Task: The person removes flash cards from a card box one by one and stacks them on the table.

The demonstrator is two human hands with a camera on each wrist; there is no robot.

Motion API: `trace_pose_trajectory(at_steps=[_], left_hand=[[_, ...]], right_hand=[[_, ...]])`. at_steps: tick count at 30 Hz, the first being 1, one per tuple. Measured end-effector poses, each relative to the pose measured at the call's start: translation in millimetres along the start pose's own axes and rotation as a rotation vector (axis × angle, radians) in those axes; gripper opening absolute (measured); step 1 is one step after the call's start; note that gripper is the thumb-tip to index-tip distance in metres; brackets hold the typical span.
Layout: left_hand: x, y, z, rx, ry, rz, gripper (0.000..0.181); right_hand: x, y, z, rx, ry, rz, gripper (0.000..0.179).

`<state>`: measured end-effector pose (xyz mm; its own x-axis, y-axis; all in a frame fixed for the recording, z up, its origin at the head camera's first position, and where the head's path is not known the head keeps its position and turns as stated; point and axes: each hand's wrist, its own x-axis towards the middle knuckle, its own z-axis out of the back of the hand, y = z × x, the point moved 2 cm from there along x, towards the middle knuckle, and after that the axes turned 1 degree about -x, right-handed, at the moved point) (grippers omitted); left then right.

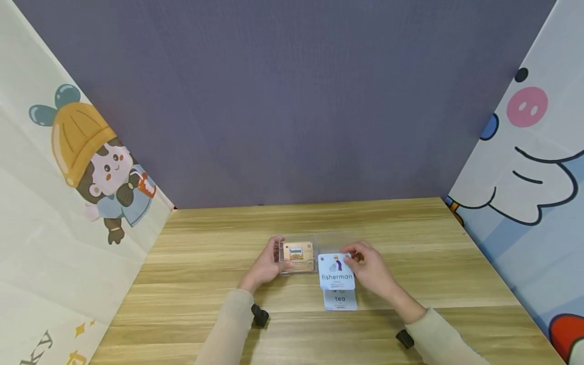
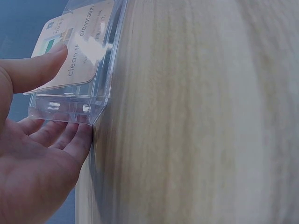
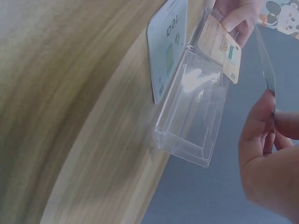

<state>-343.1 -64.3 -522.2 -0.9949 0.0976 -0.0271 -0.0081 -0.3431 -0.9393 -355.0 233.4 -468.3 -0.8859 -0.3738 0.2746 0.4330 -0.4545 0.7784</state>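
Observation:
My left hand [image 1: 264,267] grips the outer end of an open clear plastic case [image 3: 191,116]. Its thumb presses on a pale orange card [image 2: 81,60] lying in the case's left half, with the words "clean" and "classroom" readable in the left wrist view. Between thumb and fingers, my right hand [image 1: 373,271] pinches the upper right edge of a light blue "fisherman" card [image 1: 336,271]. This card is raised over the case's right half, seen nearly edge-on from the right wrist. Partly covered by it in the head view, a "tea" card [image 1: 340,301] lies on the table.
The wood-grain table [image 1: 205,243] meets a dark grey-purple panel [image 1: 292,101] behind. Cartoon-printed sheets stand at the left [image 1: 41,167] and right [image 1: 538,167]. Black wrist devices [image 1: 260,315] sit by both sleeves.

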Motion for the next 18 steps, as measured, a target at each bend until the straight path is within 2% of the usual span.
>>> trace_pose_trajectory(at_steps=[18], left_hand=[[-1.3, -0.3, 1.2, 0.002, 0.007, -0.001, 0.078]], right_hand=[[-7.6, -1.5, -2.3, -0.019, 0.037, -0.064, 0.018]])
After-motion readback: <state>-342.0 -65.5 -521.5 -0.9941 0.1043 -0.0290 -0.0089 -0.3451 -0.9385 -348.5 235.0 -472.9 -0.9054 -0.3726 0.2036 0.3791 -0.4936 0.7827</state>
